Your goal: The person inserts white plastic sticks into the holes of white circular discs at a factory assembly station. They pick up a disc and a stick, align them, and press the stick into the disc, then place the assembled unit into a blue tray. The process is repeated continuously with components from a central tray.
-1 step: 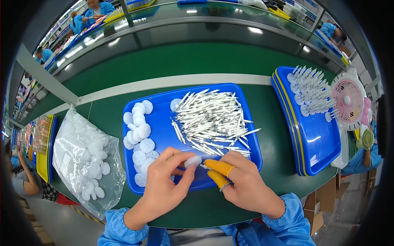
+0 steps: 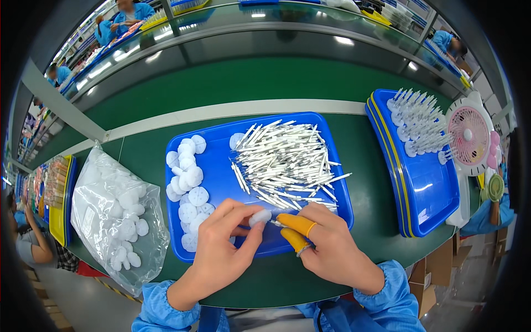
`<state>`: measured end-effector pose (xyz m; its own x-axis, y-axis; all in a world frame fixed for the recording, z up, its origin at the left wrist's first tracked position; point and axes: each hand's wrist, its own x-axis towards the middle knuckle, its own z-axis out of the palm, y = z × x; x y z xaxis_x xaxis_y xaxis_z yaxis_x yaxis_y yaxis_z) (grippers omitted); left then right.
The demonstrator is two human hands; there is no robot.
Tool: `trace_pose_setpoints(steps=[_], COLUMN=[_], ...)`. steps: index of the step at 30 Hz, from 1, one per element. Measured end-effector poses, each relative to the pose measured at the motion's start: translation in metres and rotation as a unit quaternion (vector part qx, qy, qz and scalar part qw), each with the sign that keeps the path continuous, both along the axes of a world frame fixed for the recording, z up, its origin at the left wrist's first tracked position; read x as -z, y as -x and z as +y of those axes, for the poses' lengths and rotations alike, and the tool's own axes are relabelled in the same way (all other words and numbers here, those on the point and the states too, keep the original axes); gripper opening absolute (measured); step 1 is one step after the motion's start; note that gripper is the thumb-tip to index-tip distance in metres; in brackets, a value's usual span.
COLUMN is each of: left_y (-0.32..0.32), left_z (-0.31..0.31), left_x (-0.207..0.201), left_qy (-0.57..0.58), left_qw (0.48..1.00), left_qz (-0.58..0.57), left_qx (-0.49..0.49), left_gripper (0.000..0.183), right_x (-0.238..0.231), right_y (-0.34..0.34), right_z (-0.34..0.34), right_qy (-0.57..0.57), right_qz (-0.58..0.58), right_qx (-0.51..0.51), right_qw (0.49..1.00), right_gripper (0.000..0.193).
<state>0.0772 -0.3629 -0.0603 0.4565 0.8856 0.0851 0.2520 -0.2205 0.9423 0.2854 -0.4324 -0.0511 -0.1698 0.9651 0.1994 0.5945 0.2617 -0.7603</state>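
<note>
On the counter [image 2: 271, 289], the tray [image 2: 218, 157] lies in the middle: discs [image 2: 194, 176] down its left side, sticks [image 2: 282, 157] at its back right. To its left lies the bag [image 2: 90, 191], with more discs inside; to its right, the stack [image 2: 434, 196] — pieces [image 2: 415, 124] in the top tray's back half, the fan [image 2: 467, 135] just right of them. The left hand [image 2: 224, 238] and right hand [image 2: 329, 240] are over the tray's front edge — one disc between them.
</note>
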Motion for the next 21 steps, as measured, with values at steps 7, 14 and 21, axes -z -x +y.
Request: trace_pose_setpoints(steps=[7, 14, 21], left_y=[-0.003, -0.006, -0.005], left_z=[-0.004, -0.007, -0.014], left_x=[0.0, -0.001, 0.001], left_qy=[0.013, -0.102, -0.146], left_qw=[0.999, 0.994, 0.987], left_qz=[0.03, 0.049, 0.072], left_qx=[-0.017, -0.009, -0.006], left_gripper=[0.015, 0.018, 0.02], right_x=[0.003, 0.008, 0.012], right_y=[0.005, 0.016, 0.022], right_z=[0.001, -0.002, -0.005], right_qy=[-0.004, -0.038, -0.059], right_qz=[0.0, 0.037, 0.065], right_qx=[0.018, 0.037, 0.057], right_qw=[1.0, 0.998, 0.995], right_gripper=[0.038, 0.034, 0.033])
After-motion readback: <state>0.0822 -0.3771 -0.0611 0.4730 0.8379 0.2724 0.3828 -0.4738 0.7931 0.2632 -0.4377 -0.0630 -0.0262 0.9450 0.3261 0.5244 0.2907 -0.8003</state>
